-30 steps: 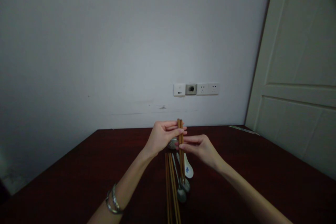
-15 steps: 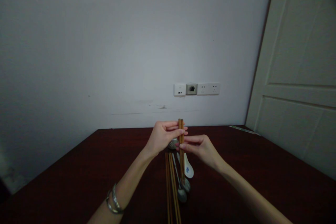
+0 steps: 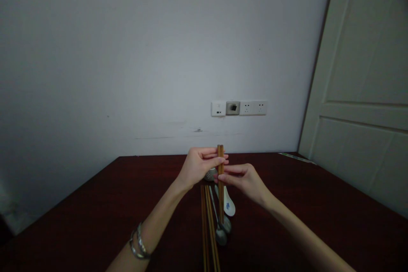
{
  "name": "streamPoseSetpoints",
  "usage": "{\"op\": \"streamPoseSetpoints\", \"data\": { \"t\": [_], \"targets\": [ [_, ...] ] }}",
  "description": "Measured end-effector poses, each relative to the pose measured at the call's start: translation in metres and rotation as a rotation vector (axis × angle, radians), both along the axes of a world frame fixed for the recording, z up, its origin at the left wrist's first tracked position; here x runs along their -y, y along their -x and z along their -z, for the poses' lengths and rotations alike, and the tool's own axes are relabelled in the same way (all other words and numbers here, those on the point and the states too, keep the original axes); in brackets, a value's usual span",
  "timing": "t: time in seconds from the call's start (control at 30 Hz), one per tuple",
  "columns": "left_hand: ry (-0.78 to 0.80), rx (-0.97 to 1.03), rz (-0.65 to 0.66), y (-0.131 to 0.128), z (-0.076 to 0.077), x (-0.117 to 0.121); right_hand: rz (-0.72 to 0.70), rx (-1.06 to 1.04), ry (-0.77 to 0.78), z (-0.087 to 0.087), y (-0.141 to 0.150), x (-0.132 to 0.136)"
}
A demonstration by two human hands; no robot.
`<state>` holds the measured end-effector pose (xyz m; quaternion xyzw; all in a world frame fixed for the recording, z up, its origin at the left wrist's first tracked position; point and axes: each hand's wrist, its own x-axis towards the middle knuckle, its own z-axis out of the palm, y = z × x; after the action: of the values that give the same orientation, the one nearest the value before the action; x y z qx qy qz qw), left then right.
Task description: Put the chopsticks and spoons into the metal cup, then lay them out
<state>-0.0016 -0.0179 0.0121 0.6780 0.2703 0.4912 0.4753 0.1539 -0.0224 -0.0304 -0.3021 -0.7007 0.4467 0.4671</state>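
Note:
Two wooden chopsticks [image 3: 221,195] stand nearly upright, side by side, pinched by both hands above the table. My left hand [image 3: 199,163] grips them near their top ends, thumb in front and fingers behind. Just below, my right hand [image 3: 242,178] pinches the same pair from the right. Several more chopsticks [image 3: 208,229] lie lengthwise on the table to the left. Beside them are two metal spoons, one spoon [image 3: 221,236] nearer me and another spoon [image 3: 227,224] partly behind the held pair. A white spoon [image 3: 229,207] with a blue mark lies to the right.
A light container with holes [image 3: 210,174] stands behind the hands, partly hidden. The dark red table [image 3: 143,204] meets a white wall with sockets [image 3: 253,108]. A thin strip [image 3: 296,158] lies at the back right, near a pale panelled door [image 3: 360,93].
The two held chopsticks have come closer together and shifted very slightly right. Both hands keep their grip almost in place; the things on the table have not moved.

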Motion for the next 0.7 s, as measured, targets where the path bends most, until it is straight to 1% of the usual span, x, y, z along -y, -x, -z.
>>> {"op": "streamPoseSetpoints", "data": {
  "t": [0.27,0.53,0.7],
  "targets": [
    [0.033,-0.002,-0.033,-0.0016,-0.0021,0.0017,0.013,0.055,-0.054,-0.0025,0.0,0.0],
    [0.053,0.011,-0.041,-0.0013,-0.0015,-0.001,-0.015,-0.018,0.088,0.0015,0.0011,-0.0013],
    [0.056,0.03,-0.03,0.002,-0.0028,-0.0026,0.0,-0.024,0.094,-0.0018,0.0065,-0.0021]
  ]
}}
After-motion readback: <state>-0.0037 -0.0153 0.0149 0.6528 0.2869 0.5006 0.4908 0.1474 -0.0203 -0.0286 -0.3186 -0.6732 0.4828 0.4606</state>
